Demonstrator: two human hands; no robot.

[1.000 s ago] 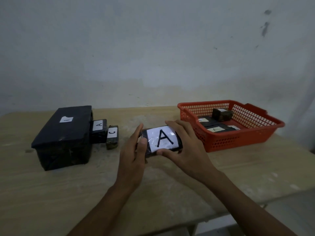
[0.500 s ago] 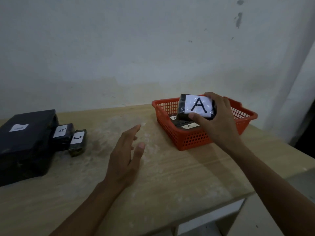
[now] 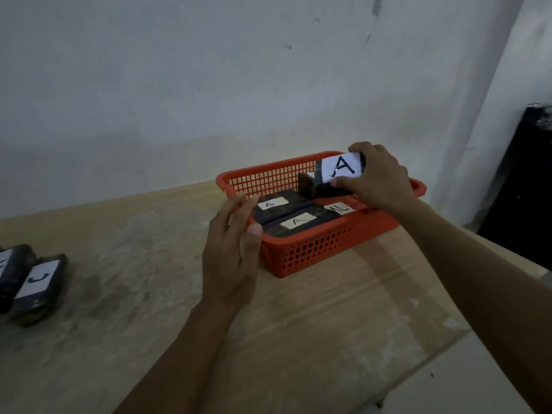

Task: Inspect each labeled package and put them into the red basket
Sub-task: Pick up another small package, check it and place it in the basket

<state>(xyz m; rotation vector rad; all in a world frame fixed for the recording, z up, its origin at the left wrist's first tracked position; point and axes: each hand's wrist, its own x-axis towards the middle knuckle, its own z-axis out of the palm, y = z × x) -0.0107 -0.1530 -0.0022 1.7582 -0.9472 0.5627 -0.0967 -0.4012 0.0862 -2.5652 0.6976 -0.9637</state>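
My left hand [image 3: 231, 249] is nearest to me, no longer on the package it was helping to hold a second ago. Its fingers are straight and loose, holding nothing, and it hovers at the near left corner of the red basket [image 3: 313, 249]; whether the fingertips touch the rim I cannot tell. It has drifted forward from mid-table to the basket edge, likely to steady it.

Just past those fingers, inside the basket, two flat dark packages lie side by side, each with a small A label: the near one [image 3: 298, 221] and the one behind it [image 3: 273, 203]. To their right a third label [image 3: 340, 208] shows, partly hidden under my right wrist.

Farther in, my right hand [image 3: 376, 177] grips the package with the big A label [image 3: 340, 171], thumb on the near lower edge, fingers curled over the top and far side. It was above the front rim half a second ago; now it is over the back right part of the basket, low, tilted label-up, right beside a small dark block [image 3: 307, 185] standing on edge. Not released yet.

Inspection of this one looks done; only the drop is left.

Far to the left of my left hand, a package marked C [image 3: 37, 283] and another beside it [image 3: 10, 271] wait on the table [image 3: 134, 264].
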